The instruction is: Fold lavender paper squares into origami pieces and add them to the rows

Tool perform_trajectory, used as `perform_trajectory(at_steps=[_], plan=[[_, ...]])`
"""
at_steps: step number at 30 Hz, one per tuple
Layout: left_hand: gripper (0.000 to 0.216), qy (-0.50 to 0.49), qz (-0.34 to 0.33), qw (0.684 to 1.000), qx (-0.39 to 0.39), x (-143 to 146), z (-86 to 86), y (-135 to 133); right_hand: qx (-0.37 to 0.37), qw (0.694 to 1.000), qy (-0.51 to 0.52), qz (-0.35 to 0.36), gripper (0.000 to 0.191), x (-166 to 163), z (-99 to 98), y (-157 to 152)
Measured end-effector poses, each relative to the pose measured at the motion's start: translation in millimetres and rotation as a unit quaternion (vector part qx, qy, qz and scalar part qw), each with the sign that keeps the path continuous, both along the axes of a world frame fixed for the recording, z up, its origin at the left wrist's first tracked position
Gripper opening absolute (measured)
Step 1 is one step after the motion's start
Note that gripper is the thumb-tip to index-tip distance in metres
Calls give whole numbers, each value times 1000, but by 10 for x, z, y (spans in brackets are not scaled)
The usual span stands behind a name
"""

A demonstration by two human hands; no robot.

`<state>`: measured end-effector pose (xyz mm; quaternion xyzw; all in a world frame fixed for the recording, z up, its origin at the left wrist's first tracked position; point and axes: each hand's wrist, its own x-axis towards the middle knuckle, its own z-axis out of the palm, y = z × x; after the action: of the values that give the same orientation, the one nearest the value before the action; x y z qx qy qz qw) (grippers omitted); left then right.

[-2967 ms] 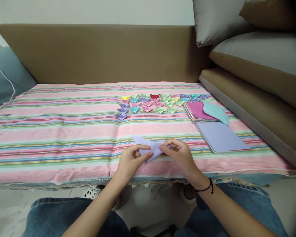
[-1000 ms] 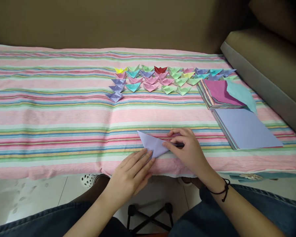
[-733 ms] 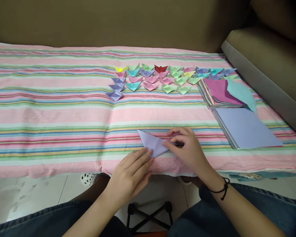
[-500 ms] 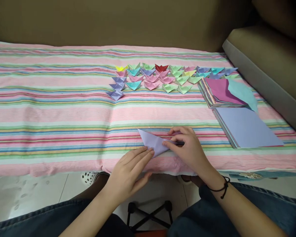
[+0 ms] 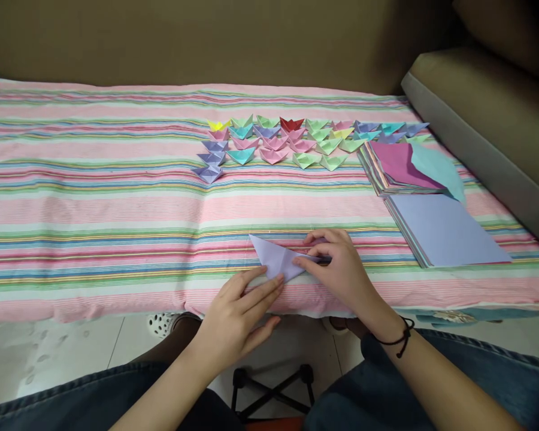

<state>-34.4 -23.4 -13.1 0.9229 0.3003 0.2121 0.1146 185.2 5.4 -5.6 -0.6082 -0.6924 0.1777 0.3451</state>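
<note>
A folded sheet of lilac origami paper (image 5: 275, 256) lies near the front edge of the striped cloth, one sharp corner pointing up and left. My right hand (image 5: 336, 263) pinches its right corner between thumb and fingers. Stretched out and a little apart, the fingers of my left hand (image 5: 240, 311) touch the paper's lower left edge with their tips. The left thumb stands away from the paper. Part of the right corner is hidden by my right fingers.
Several folded paper boats (image 5: 273, 143) in many colours stand in rows further back. To the right lie a stack of lilac paper (image 5: 444, 230) and a stack topped with magenta and pale green sheets (image 5: 402, 164). A brown cushion (image 5: 480, 114) borders the right side.
My left fingers have shifted slightly right along the paper's lower edge and spread further apart. The right hand keeps its pinch, nearly unmoved. The whole view has shifted very slightly.
</note>
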Motion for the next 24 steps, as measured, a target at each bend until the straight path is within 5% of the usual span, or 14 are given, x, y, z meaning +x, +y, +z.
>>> perform_trajectory(at_steps=[6,17,24], plan=[[48,-6,11,1000,-26,-9,-3,-8,5,1000,-6,7,23,4,-1,2],[44,5,8,999,39,54,17,-7,10,1000,-4,-4,25,-6,-17,8],[37,-28,12,1000,-6,-12,22,40,6,1000,-10,-6,26,-8,-17,7]])
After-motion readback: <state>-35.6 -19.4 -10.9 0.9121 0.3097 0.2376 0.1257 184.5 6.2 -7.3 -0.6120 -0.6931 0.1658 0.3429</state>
